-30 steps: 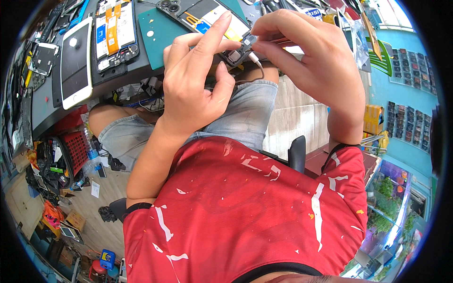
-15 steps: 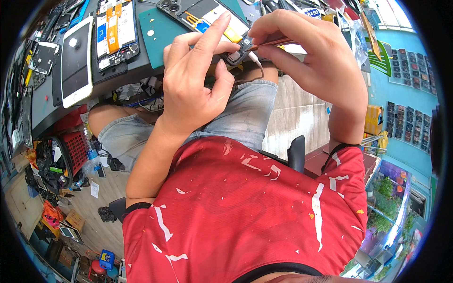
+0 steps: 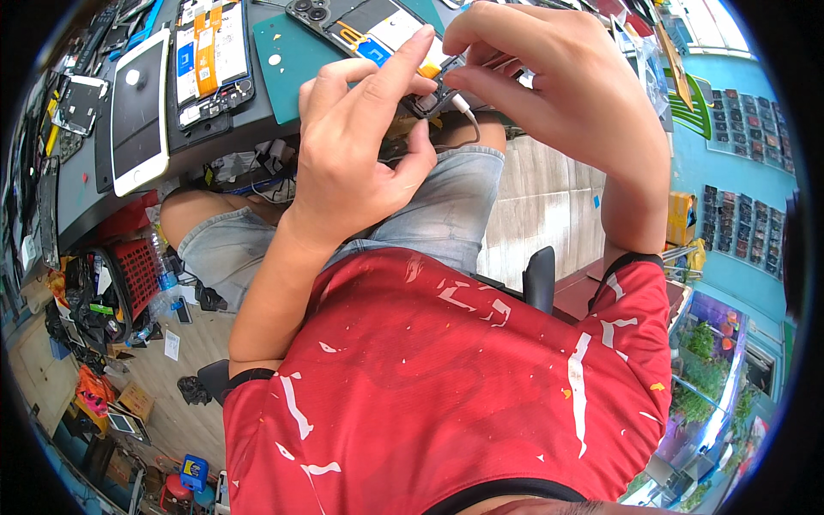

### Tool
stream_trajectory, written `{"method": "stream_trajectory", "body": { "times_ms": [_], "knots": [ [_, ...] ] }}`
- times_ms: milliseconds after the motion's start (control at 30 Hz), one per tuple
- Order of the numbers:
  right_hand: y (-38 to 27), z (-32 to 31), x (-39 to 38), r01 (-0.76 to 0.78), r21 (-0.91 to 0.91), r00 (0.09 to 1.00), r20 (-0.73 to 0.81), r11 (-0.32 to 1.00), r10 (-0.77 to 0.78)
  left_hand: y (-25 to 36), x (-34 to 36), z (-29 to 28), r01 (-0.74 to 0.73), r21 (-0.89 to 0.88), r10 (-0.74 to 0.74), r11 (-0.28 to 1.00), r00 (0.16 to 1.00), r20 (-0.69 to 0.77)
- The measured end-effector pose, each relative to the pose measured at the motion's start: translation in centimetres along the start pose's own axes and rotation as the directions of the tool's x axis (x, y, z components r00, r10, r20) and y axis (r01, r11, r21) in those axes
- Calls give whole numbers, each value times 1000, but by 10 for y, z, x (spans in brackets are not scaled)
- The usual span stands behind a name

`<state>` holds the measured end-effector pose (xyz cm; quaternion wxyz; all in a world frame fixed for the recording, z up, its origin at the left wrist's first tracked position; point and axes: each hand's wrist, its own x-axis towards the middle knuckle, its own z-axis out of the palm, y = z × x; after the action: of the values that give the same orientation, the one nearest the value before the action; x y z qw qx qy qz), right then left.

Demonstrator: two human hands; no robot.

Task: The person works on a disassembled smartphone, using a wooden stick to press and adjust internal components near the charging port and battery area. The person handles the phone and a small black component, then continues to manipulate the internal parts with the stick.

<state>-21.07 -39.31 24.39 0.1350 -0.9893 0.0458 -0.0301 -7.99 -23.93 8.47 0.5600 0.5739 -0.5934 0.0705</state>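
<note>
At upper left on the desk (image 3: 81,163), a white-framed phone (image 3: 137,120) and an orange-ribboned phone (image 3: 207,60) lie left of the green mat (image 3: 279,81). Your left hand (image 3: 352,146) partly hides the opened phone (image 3: 371,47) at upper centre, slanting from its camera end, upper left, toward a white plug (image 3: 461,104), lower right. Your right hand (image 3: 562,86) is apart; I can't tell either grip.

The person wears a red short-sleeved shirt (image 3: 463,386), scattered with jagged white streaks (image 3: 578,386) and small yellow flecks (image 3: 658,386); the collar band (image 3: 524,486) is black, as are the cuffs (image 3: 253,375) of both sleeves (image 3: 251,421); the shorts (image 3: 446,202) are pale blue-grey denim, faded in patches; the left hand (image 3: 356,146) and right hand (image 3: 562,86) are bare.
</note>
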Motion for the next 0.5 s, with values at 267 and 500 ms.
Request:
{"method": "stream_trajectory", "body": {
  "times_ms": [267, 500],
  "knots": [
    [-4, 8, -2, 87, 17, 987, -134, 996, -84, -10, -6, 7, -69, 75, 70, 995, 997, -18],
    [-15, -9, -3, -31, -22, 999, 42, 999, 32, -12, -5, 6, -91, 69, 91, 993, 996, 2]
  ]
}}
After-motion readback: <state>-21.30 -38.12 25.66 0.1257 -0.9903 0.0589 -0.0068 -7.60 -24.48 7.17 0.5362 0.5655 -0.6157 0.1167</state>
